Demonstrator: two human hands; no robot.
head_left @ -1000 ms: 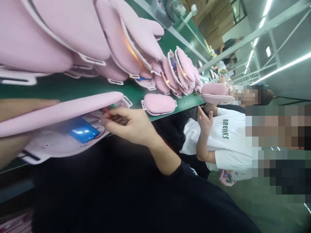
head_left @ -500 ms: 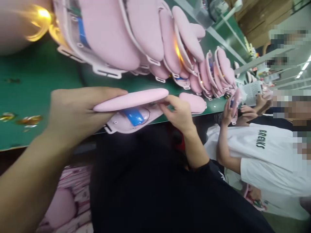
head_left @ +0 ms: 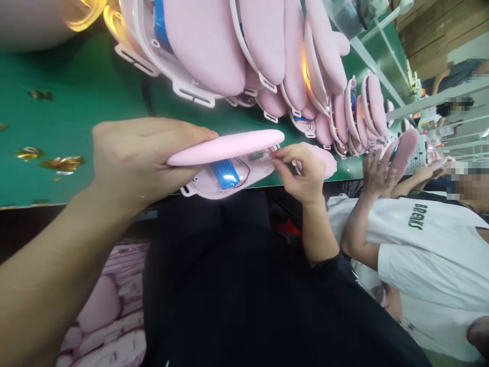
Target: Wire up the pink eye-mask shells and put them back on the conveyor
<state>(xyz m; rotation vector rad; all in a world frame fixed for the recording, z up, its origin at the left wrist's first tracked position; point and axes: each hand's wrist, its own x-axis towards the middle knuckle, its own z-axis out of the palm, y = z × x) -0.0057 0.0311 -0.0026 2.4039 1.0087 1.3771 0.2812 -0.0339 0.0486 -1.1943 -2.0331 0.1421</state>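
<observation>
My left hand [head_left: 133,158] grips the left end of a smooth pink padded cover [head_left: 229,146], thumb on top and fingers beneath. Under the cover lies its pale pink plastic shell [head_left: 252,178], partly parted from it, with a blue battery-like block [head_left: 226,173] and thin wiring inside. At the right end, the thumb and forefinger of my right hand [head_left: 303,173] are pinched together on a thin red wire [head_left: 272,152] between cover and shell. The wire's far end is hidden.
A long row of similar half-open pink units [head_left: 206,46] runs along the green table [head_left: 95,92], some glowing amber. Scraps of gold film [head_left: 63,163] lie at left. Below are stacked pink parts [head_left: 103,300]. To the right, a co-worker in a white shirt [head_left: 431,244] handles another unit.
My right hand has shifted slightly right of the cover, and the red wire now shows at its fingertips. The view has moved a little. The co-worker's unit has turned and risen.
</observation>
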